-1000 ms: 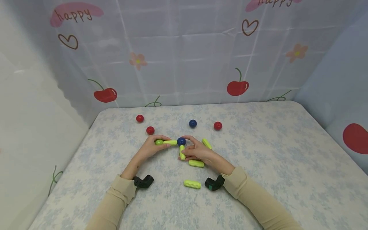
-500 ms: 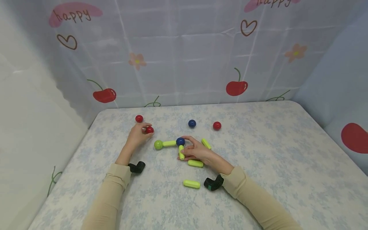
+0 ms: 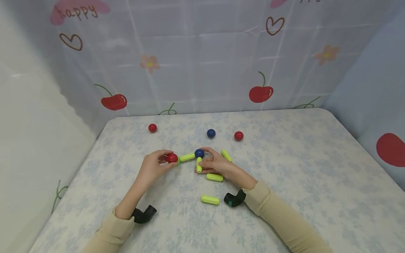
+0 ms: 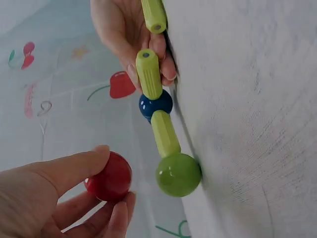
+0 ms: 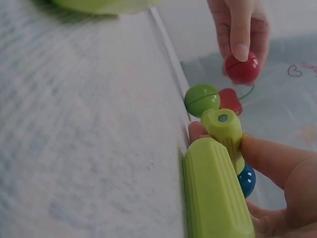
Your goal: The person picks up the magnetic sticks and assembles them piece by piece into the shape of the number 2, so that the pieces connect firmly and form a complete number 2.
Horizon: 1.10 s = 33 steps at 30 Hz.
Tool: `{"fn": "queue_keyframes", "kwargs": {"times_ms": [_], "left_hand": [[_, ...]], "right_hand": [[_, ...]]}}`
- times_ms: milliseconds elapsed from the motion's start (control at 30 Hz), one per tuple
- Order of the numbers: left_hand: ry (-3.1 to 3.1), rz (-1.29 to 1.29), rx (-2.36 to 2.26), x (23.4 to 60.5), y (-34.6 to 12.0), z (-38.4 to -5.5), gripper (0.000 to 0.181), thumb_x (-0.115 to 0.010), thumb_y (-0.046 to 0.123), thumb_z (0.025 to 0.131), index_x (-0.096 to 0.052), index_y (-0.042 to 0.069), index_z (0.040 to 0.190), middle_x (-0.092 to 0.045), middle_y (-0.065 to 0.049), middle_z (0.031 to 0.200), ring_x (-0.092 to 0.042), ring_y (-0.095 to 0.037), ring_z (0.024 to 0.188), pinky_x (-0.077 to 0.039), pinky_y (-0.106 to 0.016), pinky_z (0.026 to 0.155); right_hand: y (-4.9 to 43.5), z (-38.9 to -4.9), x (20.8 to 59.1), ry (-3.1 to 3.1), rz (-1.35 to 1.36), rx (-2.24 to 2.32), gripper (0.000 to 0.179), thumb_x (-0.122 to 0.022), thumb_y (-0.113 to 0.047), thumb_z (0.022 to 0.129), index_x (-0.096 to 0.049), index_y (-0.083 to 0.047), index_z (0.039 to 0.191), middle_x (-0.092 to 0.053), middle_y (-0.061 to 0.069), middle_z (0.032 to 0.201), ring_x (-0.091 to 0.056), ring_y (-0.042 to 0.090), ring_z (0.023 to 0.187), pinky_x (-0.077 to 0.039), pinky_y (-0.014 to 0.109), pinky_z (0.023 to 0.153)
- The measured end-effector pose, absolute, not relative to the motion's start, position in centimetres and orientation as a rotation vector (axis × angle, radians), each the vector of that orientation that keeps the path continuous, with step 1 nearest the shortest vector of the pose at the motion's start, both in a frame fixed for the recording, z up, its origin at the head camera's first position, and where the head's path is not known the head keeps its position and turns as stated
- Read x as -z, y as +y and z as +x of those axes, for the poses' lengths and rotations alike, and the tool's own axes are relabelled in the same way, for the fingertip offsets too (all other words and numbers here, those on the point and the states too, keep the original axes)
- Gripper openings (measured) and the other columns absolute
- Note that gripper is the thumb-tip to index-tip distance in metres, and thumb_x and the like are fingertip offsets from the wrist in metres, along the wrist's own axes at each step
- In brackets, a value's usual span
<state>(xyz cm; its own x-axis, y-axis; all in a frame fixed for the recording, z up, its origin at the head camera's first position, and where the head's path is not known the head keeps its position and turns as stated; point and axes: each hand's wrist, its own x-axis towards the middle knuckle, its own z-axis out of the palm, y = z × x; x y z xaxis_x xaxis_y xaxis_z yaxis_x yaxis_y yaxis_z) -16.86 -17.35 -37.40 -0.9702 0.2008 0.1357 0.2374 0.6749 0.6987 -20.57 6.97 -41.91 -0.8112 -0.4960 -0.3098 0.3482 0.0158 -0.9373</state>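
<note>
My left hand (image 3: 153, 167) pinches a red ball (image 3: 172, 158) between thumb and fingers, above the table. Just apart from it, in the left wrist view, a green ball (image 4: 179, 174) rests on the table. A yellow-green magnetic rod (image 3: 187, 157) joins the green ball to a dark blue ball (image 3: 199, 153). From the blue ball a second magnetic rod (image 3: 199, 165) sticks out towards the person, a grey metal disc at its free end. My right hand (image 3: 218, 164) grips this second rod, thumb against its side, with fingers around the blue ball.
Several loose yellow-green rods lie near the right hand, among them one rod (image 3: 214, 177) close below it and another (image 3: 210, 200) nearer the person. Farther back are a red ball (image 3: 152, 128), a blue ball (image 3: 211, 133) and another red ball (image 3: 238, 136).
The left hand let go of the green ball, reached back for a red ball, took it and carried it forward above the green ball. The right hand stays on its rod.
</note>
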Motion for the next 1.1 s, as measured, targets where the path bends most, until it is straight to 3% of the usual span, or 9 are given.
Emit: {"fn": "queue_keyframes", "kwargs": {"times_ms": [167,367,633,1100], "left_hand": [[-2.798,-0.45,1.262,37.5,-16.0,-15.1,0.036,-0.077,0.011,0.078,-0.066,0.0,0.111,-0.064,-0.01,0.101,-0.063,-0.021,0.085,-0.052,-0.034,0.072],[-2.964,-0.533,1.654,39.5,-14.3,-14.7,0.039,-0.074,0.024,0.082,-0.066,0.0,0.112,-0.065,-0.007,0.099,-0.063,-0.017,0.081,-0.051,-0.03,0.067],[-2.962,-0.488,1.573,40.4,-12.6,-14.9,0.038,-0.074,0.026,0.082,-0.068,0.0,0.109,-0.066,-0.001,0.084,-0.061,-0.013,0.067,-0.049,-0.029,0.056],[-2.906,-0.48,1.583,41.0,-12.3,-14.9,0.031,-0.073,0.027,0.083,-0.071,0.001,0.101,-0.066,0.0,0.08,-0.061,-0.011,0.066,-0.05,-0.027,0.058]], "right_hand": [[7.0,-20.5,42.0,1.709,-0.166,1.849,0.064,-0.056,0.0,0.093,-0.023,-0.01,0.146,-0.062,0.013,0.09,-0.065,0.02,0.075,-0.053,0.032,0.072],[6.9,-20.4,42.0,1.727,-0.152,1.84,0.061,-0.056,-0.001,0.093,-0.025,-0.011,0.145,-0.062,0.013,0.09,-0.065,0.02,0.077,-0.053,0.033,0.074],[7.0,-20.4,41.7,1.749,-0.152,1.83,0.062,-0.057,-0.001,0.093,-0.026,-0.012,0.145,-0.06,0.013,0.088,-0.063,0.02,0.078,-0.052,0.035,0.077],[6.7,-20.2,41.6,1.829,-0.144,1.818,0.062,-0.058,-0.001,0.092,-0.028,-0.013,0.145,-0.064,0.012,0.086,-0.064,0.019,0.075,-0.053,0.035,0.073]]}}
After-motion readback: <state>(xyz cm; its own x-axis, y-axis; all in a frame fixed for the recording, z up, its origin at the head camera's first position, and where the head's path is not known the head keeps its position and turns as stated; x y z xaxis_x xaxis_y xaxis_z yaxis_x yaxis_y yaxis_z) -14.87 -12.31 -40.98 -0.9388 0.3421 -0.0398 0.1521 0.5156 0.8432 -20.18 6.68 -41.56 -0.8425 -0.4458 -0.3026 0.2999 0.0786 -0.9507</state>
